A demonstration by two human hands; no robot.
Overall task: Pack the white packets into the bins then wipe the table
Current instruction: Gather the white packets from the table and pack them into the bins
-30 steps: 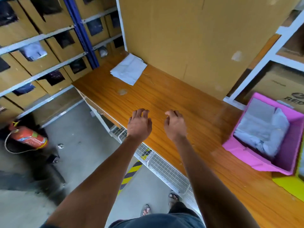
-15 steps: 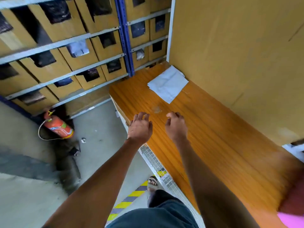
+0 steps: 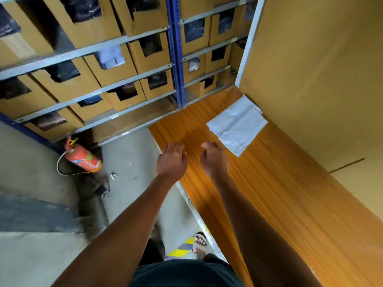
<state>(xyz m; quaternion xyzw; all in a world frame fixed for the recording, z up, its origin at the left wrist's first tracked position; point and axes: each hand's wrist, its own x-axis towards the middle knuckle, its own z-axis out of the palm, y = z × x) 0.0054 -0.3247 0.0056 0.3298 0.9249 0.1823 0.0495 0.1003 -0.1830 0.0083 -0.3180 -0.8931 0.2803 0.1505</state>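
Closer now to the white packets (image 3: 237, 125) than a moment ago: bigger in the view, and lying just past the right hand (image 3: 214, 160). Gone from sight: the pink bin with packets inside, seen a second back at the right end of the worktop (image 3: 279, 193). Looks like a walk along the worktop toward the far corner, to fetch the last flat stack. Both hands up over the near edge, side by side, not touching anything. Left hand (image 3: 172, 160) with fingers (image 3: 175, 147) loosely spread, holding nothing. Right hand with fingers (image 3: 207, 145) curled a little, also holding nothing. Packets flat on the worktop, tucked against the brown board (image 3: 310, 69) at the back, near the shelves (image 3: 103, 69) of cardboard boxes. Hard to tell how many packets sit in the stack; maybe two or three, edges not lined up. Worktop blurry and streaky from the fast turn. No wiping cloth in sight. Dark stuff inside the shelf boxes too dim to name. Red fire extinguisher (image 3: 83, 160) lying on the floor, partly blurred. One sandalled foot (image 3: 199, 242) showing below.
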